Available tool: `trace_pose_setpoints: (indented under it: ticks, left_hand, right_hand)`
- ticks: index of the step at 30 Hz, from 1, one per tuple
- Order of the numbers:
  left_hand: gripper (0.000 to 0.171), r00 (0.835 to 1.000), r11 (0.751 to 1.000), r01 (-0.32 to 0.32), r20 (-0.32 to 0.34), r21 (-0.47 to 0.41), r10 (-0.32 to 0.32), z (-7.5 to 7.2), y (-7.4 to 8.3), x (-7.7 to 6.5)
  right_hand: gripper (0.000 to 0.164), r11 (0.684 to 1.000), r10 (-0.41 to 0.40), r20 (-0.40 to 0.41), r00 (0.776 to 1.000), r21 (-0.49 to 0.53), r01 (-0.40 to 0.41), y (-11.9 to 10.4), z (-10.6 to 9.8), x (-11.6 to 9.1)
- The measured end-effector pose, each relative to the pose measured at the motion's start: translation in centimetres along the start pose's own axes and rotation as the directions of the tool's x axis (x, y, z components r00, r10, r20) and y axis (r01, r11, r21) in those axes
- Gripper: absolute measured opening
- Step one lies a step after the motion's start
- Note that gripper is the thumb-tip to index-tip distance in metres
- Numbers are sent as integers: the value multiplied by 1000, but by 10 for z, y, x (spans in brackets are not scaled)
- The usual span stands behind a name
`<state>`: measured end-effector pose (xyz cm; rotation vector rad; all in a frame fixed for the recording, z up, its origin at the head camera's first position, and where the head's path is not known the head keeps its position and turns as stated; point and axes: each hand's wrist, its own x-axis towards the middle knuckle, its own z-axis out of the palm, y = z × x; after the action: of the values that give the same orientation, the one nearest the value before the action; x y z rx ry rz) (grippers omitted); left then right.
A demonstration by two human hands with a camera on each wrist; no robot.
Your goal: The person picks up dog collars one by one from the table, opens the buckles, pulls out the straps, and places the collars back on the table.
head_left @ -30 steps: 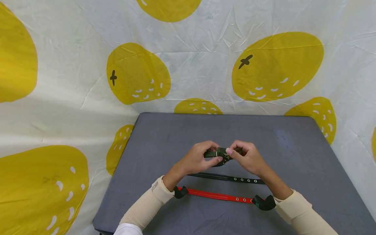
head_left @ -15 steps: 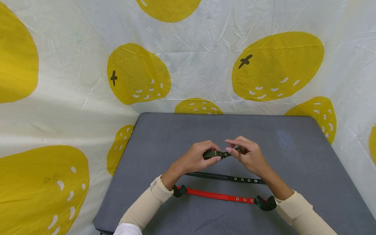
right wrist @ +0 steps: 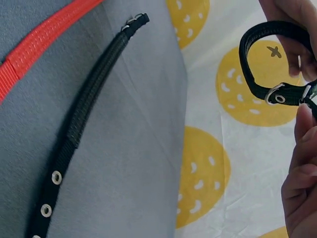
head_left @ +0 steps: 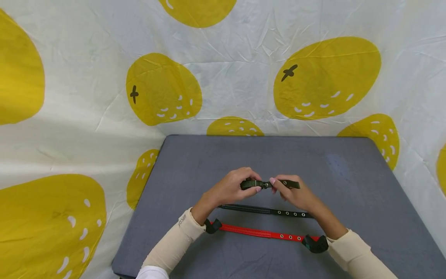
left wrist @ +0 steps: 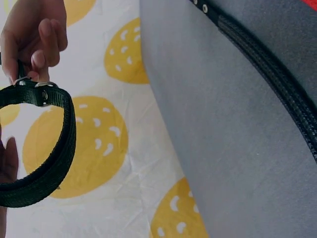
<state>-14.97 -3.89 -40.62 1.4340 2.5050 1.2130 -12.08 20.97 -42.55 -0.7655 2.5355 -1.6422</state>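
Observation:
A dark green dog collar (head_left: pixel 249 184) is held above the table, its strap bent into a loop, as the left wrist view shows with the collar's padded band (left wrist: pixel 69 134) hanging round. My left hand (head_left: pixel 231 186) grips the loop beside the buckle, thumb in front and fingers behind. With thumb and fingers my right hand (head_left: pixel 294 192) pinches the strap just right of the buckle, and the eyeleted tail (head_left: pixel 292 184) sticks out past the fingers. In the right wrist view a metal D-ring (right wrist: pixel 271 95) and an eyelet show close to my right thumb tip.
On the grey table (head_left: pixel 209 155), below my hands, a black collar (head_left: pixel 251 209) lies stretched out. Nearer to me lies a red collar (head_left: pixel 247 231), its ends partly covered by black wrist gear (head_left: pixel 315 244). A white cloth with yellow fruit prints (head_left: pixel 237 85) hangs behind.
My right fingers have shifted from behind the collar to pinch the strap beside the buckle, and the tail now points right. My left hand keeps its grip, almost still.

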Motion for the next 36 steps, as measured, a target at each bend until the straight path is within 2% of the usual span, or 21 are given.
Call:
trace_pose_setpoints:
  ticks: [5,9,14,22,29,36]
  left_hand:
    - [18,998,996,55,30,63,-57,2,-4,1]
    - [16,999,981,1,43,192,-9,3,-7,3]
    - [14,996,941,-90,50,326,78,5,-7,6]
    - [13,992,888,-123,42,443,117,5,2,9]
    - [10,996,899,-87,6,429,94,5,10,12]
    - [7,997,902,-62,-21,427,78,5,15,13]
  right_hand:
    - [32,998,-45,-36,998,-38,44,4,6,-3]
    - [32,988,-123,-81,989,-100,115,3,9,-3]
    - [32,967,-212,-110,971,-170,192,0,14,-1]
    - [29,955,-254,-165,953,-198,220,-10,21,-2]
    - [26,945,-286,-210,935,-221,240,-15,24,-2]
    - [24,934,-319,-220,922,-237,267,-17,25,-2]
